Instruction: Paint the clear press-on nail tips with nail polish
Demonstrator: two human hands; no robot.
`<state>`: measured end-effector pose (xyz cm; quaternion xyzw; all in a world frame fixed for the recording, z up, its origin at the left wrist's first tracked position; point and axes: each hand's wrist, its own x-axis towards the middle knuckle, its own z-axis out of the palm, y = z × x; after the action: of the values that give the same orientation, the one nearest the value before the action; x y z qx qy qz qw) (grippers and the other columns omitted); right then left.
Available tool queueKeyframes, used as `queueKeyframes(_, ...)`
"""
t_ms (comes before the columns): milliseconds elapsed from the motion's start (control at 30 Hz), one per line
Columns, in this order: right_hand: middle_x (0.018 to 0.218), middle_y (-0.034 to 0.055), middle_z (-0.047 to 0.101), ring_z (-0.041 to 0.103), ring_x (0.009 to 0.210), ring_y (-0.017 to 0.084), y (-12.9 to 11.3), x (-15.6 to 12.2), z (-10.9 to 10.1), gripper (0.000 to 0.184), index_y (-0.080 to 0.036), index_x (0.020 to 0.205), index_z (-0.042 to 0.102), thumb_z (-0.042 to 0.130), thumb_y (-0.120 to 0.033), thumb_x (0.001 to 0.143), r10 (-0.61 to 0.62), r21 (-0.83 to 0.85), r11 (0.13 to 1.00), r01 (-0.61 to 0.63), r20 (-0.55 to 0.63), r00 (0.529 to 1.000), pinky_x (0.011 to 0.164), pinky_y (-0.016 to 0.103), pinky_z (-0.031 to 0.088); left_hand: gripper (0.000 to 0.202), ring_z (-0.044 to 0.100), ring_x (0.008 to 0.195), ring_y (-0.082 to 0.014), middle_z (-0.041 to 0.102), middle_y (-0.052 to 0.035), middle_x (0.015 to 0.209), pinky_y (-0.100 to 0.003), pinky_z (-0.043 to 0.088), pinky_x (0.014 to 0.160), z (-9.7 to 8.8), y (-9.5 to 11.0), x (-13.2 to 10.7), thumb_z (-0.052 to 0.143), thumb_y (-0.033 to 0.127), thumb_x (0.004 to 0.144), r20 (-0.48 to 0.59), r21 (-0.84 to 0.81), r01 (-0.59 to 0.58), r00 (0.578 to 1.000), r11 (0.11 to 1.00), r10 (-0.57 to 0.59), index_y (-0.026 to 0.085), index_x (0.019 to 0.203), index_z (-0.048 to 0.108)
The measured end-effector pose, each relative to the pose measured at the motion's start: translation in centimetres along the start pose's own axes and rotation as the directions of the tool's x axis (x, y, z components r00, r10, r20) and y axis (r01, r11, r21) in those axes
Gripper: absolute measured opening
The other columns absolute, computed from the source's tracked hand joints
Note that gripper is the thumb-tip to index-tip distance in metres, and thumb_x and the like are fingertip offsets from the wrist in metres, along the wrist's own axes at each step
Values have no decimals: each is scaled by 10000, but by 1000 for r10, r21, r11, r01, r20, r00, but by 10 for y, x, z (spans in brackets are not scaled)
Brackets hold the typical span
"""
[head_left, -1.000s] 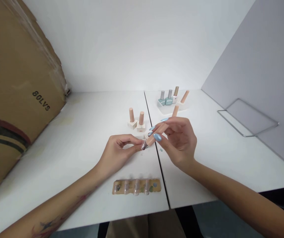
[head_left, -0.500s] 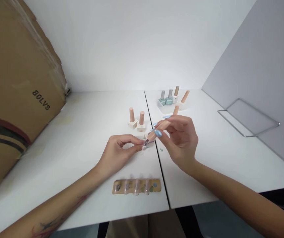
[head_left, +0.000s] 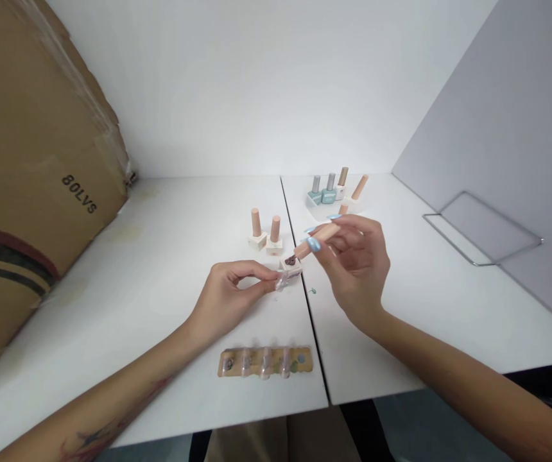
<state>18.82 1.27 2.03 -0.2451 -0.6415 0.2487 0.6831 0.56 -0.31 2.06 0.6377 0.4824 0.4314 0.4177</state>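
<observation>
My left hand (head_left: pixel 232 295) pinches a small clear false nail tip (head_left: pixel 282 281) between thumb and forefinger. In my right hand (head_left: pixel 360 276) is the peach cap of a nail polish brush (head_left: pixel 321 237), held slanted with the brush end down to the left. Just behind the nail tip stands an open, pale square polish bottle (head_left: pixel 296 269) with dark polish around its mouth. The brush end is at that mouth; whether it is inside or just above cannot be made out. Nearer me lies a brown strip (head_left: pixel 255 362) carrying several clear nail tips.
Two closed peach-capped polish bottles (head_left: pixel 275 236) stand behind the open one. A clear tray (head_left: pixel 310 210) at the back holds several bottles. To the left is a large cardboard box (head_left: pixel 30 160); a metal wire frame (head_left: pixel 483 228) is at the right. A dark seam runs along the table.
My right hand has moved slightly up and right, taking the brush from the nail tip to the bottle's mouth. My left hand has stayed in place.
</observation>
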Motion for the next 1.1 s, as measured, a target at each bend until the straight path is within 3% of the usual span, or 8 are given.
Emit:
queueKeyframes(100,720,-56,677,724,784,158,-1,2,-2,325,-273,1099,505,609,-71,866,-19,-4,1000,19,-32,999,766,382,585,51,732,791,-206,795,-33,803,-310,571,776,0,0,-1,743,197,749,-3,-7,4,1000,1000,-4,206,703,765)
queueKeyframes(300,762,-28,689,714,800,161,-4,-3,2,337,-244,1092,521,633,-52,840,-58,101,994,46,121,991,712,360,585,65,730,785,-196,793,-26,788,-297,566,765,0,2,-1,744,224,763,18,-29,13,1000,1000,-12,209,704,765)
queueKeyframes(500,769,-26,693,713,867,169,-2,0,-1,293,-253,1084,515,619,-88,866,20,-1,1000,-20,-58,998,783,381,587,37,735,823,-203,800,-27,827,-301,572,782,-1,-3,-1,759,208,749,3,-42,24,1000,999,-24,211,713,764)
queueKeyframes(700,715,-36,671,713,821,172,-3,-4,0,303,-256,1082,514,623,-86,856,-37,106,994,27,95,995,746,385,605,59,732,796,-196,795,-23,799,-294,573,758,-1,-2,-1,753,241,767,25,-52,15,1000,999,-14,219,713,764)
queueKeyframes(833,756,-30,684,715,885,175,-1,-2,0,281,-262,1081,508,617,-112,871,49,16,999,-49,-21,999,795,389,599,40,736,816,-208,798,-34,827,-311,578,780,-1,-3,-1,753,221,758,11,-44,14,1000,999,-13,213,721,767)
queueKeyframes(933,775,-31,685,709,894,166,-2,-1,-1,284,-267,1076,514,632,-122,863,35,-8,999,-35,-77,996,800,376,602,40,736,817,-211,799,-39,826,-313,579,775,-1,-3,-1,751,216,757,13,-42,15,1000,999,-15,209,722,768)
queueKeyframes(1100,723,-34,675,704,800,158,-4,-4,1,294,-255,1084,517,616,-89,862,-40,100,994,32,76,996,756,379,608,55,732,787,-197,795,-24,787,-295,572,753,0,0,-1,755,225,756,26,-51,14,1000,999,-13,217,703,764)
